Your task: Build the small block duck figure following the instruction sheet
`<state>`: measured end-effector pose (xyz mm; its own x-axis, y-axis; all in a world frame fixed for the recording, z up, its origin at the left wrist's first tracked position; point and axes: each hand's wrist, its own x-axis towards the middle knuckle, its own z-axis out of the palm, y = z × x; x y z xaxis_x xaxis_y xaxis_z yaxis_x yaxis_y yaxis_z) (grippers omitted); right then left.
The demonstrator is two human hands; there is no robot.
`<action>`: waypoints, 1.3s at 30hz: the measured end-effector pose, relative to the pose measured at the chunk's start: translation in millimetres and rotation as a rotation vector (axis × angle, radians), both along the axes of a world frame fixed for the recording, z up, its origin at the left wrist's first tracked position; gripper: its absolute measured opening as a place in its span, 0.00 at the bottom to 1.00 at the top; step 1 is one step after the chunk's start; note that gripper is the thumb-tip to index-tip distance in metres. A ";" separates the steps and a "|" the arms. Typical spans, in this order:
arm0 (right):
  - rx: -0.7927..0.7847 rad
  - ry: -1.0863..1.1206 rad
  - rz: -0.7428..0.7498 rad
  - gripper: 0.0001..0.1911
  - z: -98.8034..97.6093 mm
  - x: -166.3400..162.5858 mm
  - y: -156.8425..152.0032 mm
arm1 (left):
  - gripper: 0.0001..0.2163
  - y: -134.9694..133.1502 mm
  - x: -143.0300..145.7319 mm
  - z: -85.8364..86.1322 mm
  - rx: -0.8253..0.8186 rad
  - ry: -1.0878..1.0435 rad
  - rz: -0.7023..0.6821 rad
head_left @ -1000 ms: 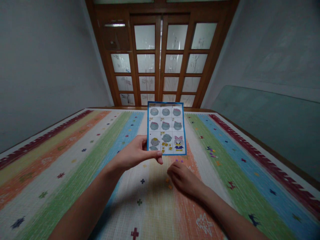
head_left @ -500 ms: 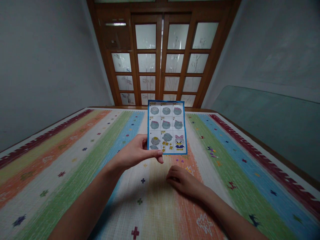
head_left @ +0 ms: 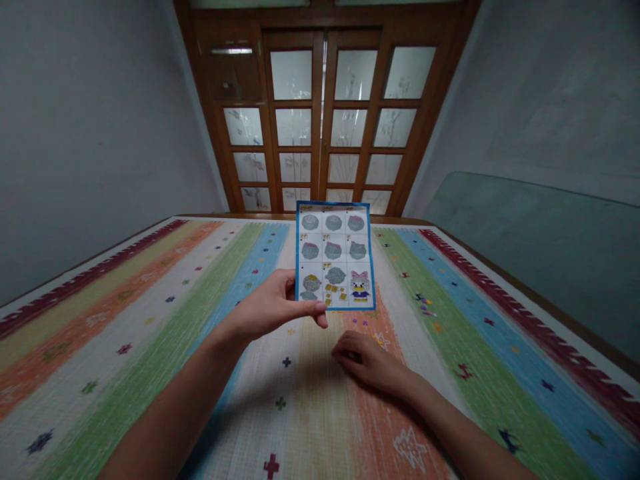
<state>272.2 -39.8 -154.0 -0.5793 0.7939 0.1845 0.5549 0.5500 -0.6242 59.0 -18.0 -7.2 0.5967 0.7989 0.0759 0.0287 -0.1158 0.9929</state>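
My left hand holds an instruction sheet upright by its lower left corner, thumb in front and fingers behind. The sheet has a blue border and a grid of pictures: grey, rounded brick-like shapes, some with pink or yellow parts, and a duck-like figure with a pink bow at lower right. Below the sheet, my right hand rests on the striped tablecloth with its fingers curled in. Nothing shows in its grasp. The sheet and my right hand are apart.
Small purple, yellow and white bits lie on the green stripe to the right; whether loose or printed I cannot tell. Beyond the table's far edge stand wooden doors with glass panes. A pale green panel leans along the right wall.
Almost nothing differs. The sheet sits a touch lower in view, still in my left hand, and my right hand stays on the tablecloth.
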 end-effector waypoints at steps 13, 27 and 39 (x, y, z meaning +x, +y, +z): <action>-0.031 0.032 -0.038 0.07 -0.4 0.5 1.8 | 0.10 1.5 -1.2 -1.8 0.041 0.024 -0.001; 0.007 0.029 -0.044 0.05 -4.6 0.7 3.5 | 0.10 2.1 -0.6 -1.6 0.022 0.021 -0.001; 0.005 0.018 -0.050 0.07 -5.9 0.5 3.5 | 0.09 1.5 -0.8 -1.1 -0.014 -0.002 0.008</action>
<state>272.7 -36.4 -159.9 -0.5356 0.8209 0.1982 0.5706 0.5248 -0.6317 58.2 -16.5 -8.3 0.5901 0.8046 0.0661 0.0275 -0.1018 0.9944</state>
